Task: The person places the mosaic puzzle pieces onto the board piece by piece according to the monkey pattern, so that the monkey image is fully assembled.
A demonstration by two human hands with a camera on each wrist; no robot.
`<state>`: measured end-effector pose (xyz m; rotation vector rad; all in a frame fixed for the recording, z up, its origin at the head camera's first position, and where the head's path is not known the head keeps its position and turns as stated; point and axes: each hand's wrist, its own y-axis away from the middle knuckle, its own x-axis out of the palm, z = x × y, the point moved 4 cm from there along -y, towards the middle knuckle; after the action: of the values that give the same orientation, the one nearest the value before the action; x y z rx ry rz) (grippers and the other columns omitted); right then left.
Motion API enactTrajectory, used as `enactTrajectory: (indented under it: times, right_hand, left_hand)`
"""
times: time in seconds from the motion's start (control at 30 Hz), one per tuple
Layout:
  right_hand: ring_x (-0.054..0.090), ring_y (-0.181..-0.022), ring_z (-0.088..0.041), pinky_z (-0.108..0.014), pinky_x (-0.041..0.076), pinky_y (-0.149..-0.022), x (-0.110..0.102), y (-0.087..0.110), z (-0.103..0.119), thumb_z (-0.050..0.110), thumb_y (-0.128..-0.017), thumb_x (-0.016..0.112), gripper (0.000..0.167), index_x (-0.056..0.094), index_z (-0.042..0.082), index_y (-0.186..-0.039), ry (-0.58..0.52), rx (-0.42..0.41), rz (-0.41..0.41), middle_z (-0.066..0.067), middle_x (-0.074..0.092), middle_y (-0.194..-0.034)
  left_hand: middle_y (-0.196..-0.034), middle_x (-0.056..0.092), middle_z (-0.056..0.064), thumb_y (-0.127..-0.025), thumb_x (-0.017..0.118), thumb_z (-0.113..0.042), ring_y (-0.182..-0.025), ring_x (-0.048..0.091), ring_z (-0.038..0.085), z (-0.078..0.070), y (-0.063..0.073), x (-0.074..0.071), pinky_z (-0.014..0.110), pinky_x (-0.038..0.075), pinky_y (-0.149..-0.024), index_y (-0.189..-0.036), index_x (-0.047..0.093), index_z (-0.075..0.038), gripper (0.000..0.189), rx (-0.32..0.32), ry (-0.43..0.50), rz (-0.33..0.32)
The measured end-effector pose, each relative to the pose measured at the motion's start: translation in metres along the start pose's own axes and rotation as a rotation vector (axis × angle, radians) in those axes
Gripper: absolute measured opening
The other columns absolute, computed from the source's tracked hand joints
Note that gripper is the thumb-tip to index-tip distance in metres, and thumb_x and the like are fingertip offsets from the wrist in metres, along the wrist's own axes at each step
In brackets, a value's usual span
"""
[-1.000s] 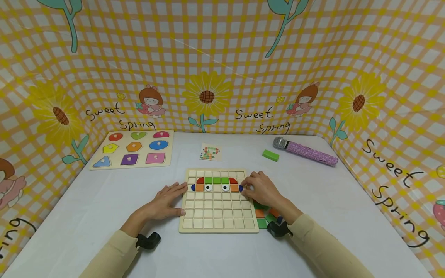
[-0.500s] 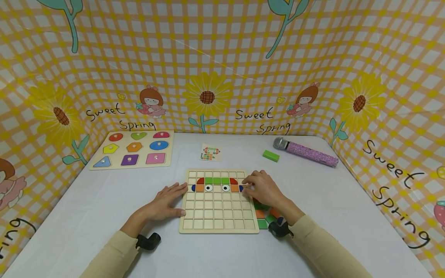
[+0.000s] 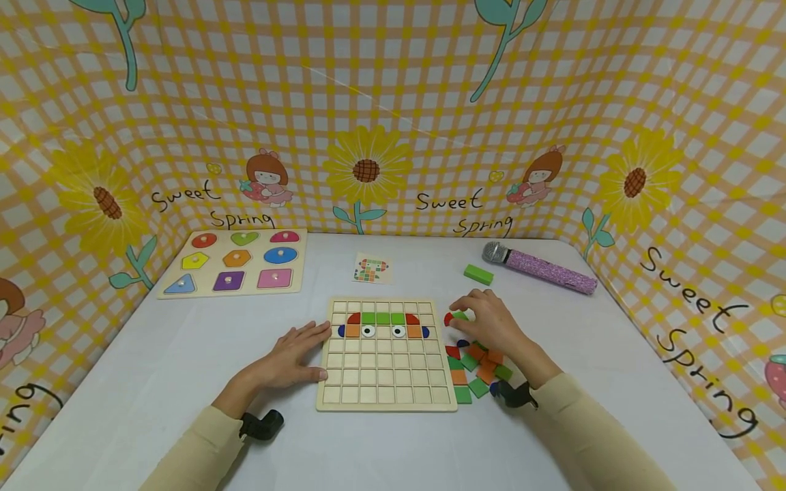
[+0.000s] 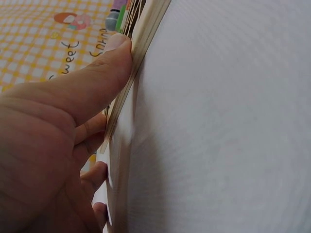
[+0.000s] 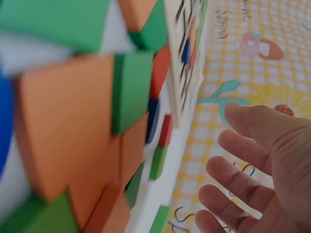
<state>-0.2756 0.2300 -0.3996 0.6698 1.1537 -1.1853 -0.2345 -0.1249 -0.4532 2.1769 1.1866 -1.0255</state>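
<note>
A square wooden grid board (image 3: 385,376) lies on the table. Near its far side, red, green and orange tiles, two white eye tiles (image 3: 398,331) and dark blue end tiles (image 3: 426,332) form a pattern. My left hand (image 3: 288,358) touches the board's left edge, fingers extended and thumb apart; the left wrist view shows the thumb (image 4: 104,63) against the rim. My right hand (image 3: 491,327) is just off the board's right side, above loose tiles, holding nothing. Close to its fingertips is a red tile (image 3: 448,319). In the right wrist view its fingers are apart and loosely bent.
Loose orange tiles (image 3: 487,372), green and blue ones lie in a pile right of the board. Behind the board is a small picture card (image 3: 381,276). A shape puzzle (image 3: 291,262) stands far left; a green block (image 3: 477,275) and a purple microphone (image 3: 549,269) lie far right.
My right hand has moved right, from the dark blue tile at the board's right side to over the loose tiles, uncovering that tile and the pile. My left hand has stayed put.
</note>
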Motion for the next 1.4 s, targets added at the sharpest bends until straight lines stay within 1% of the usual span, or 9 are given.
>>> enactTrajectory:
  times: [0.1, 0.2, 0.37, 0.5, 0.63, 0.9, 1.2, 1.4]
  right_hand:
    - [0.050, -0.099, -0.028, -0.045, 0.045, -0.083, 0.001, -0.002, -0.007, 0.028, -0.083, 0.072, 0.031, 0.071, 0.011, -0.108, 0.008, 0.017, 0.022, -0.009, 0.064, -0.103]
    - [0.050, -0.099, -0.029, -0.044, 0.044, -0.081, 0.003, -0.005, -0.013, 0.028, -0.082, 0.072, 0.032, 0.071, 0.011, -0.108, 0.030, 0.030, 0.066, -0.011, 0.063, -0.105]
    - [0.048, -0.100, -0.032, -0.046, 0.043, -0.082, 0.010, -0.010, -0.017, 0.029, -0.081, 0.072, 0.035, 0.070, 0.012, -0.111, 0.095, 0.039, 0.137, -0.014, 0.060, -0.110]
    - [0.046, -0.100, -0.033, -0.045, 0.042, -0.081, 0.015, -0.013, -0.018, 0.033, -0.081, 0.072, 0.037, 0.070, 0.013, -0.112, 0.138, 0.032, 0.162, -0.014, 0.059, -0.112]
    - [0.045, -0.101, -0.032, -0.043, 0.041, -0.081, 0.018, -0.015, -0.017, 0.036, -0.080, 0.073, 0.037, 0.070, 0.016, -0.111, 0.145, 0.020, 0.168, -0.013, 0.059, -0.112]
    - [0.044, -0.108, -0.034, -0.048, 0.041, -0.086, 0.021, -0.016, -0.013, 0.035, -0.079, 0.073, 0.035, 0.070, 0.020, -0.110, 0.141, -0.008, 0.184, -0.013, 0.058, -0.115]
    - [0.045, -0.105, -0.034, -0.046, 0.041, -0.083, 0.018, -0.013, -0.019, 0.031, -0.080, 0.071, 0.026, 0.072, 0.018, -0.103, 0.124, 0.007, 0.144, -0.012, 0.060, -0.111]
    - [0.046, -0.104, -0.033, -0.047, 0.042, -0.084, 0.017, -0.011, -0.020, 0.029, -0.080, 0.071, 0.023, 0.074, 0.017, -0.100, 0.098, -0.016, 0.123, -0.012, 0.061, -0.109]
  left_hand:
    - [-0.157, 0.026, 0.010, -0.083, 0.070, -0.034, -0.146, 0.013, 0.037, 0.000, 0.000, 0.000, 0.060, 0.004, -0.118, -0.147, 0.033, -0.008, 0.079, -0.006, -0.003, 0.001]
    - [-0.157, 0.026, 0.008, -0.082, 0.071, -0.033, -0.147, 0.013, 0.036, 0.001, 0.000, 0.000, 0.059, 0.004, -0.118, -0.147, 0.033, -0.009, 0.079, -0.011, 0.005, 0.003]
    - [-0.157, 0.026, 0.009, -0.082, 0.071, -0.032, -0.146, 0.013, 0.037, 0.000, 0.000, 0.000, 0.062, 0.004, -0.117, -0.146, 0.033, -0.007, 0.078, -0.008, 0.016, 0.003]
    - [-0.157, 0.026, 0.008, -0.082, 0.071, -0.032, -0.146, 0.013, 0.036, -0.001, 0.000, 0.001, 0.062, 0.004, -0.117, -0.147, 0.033, -0.008, 0.078, -0.017, 0.012, 0.005]
    - [-0.157, 0.026, 0.008, -0.082, 0.071, -0.033, -0.147, 0.013, 0.035, -0.001, 0.001, 0.001, 0.062, 0.005, -0.117, -0.147, 0.034, -0.009, 0.079, -0.025, 0.013, 0.001]
    - [-0.157, 0.026, 0.010, -0.082, 0.071, -0.034, -0.146, 0.013, 0.038, -0.002, 0.001, -0.001, 0.062, 0.004, -0.116, -0.146, 0.033, -0.007, 0.079, -0.013, 0.009, 0.002]
    - [-0.157, 0.025, 0.010, -0.083, 0.070, -0.034, -0.146, 0.013, 0.037, -0.001, 0.001, 0.000, 0.063, 0.004, -0.116, -0.146, 0.033, -0.006, 0.079, -0.007, 0.008, 0.005]
    - [-0.157, 0.025, 0.010, -0.083, 0.070, -0.034, -0.146, 0.013, 0.038, 0.000, 0.001, 0.000, 0.064, 0.004, -0.116, -0.146, 0.033, -0.006, 0.078, -0.006, 0.009, 0.005]
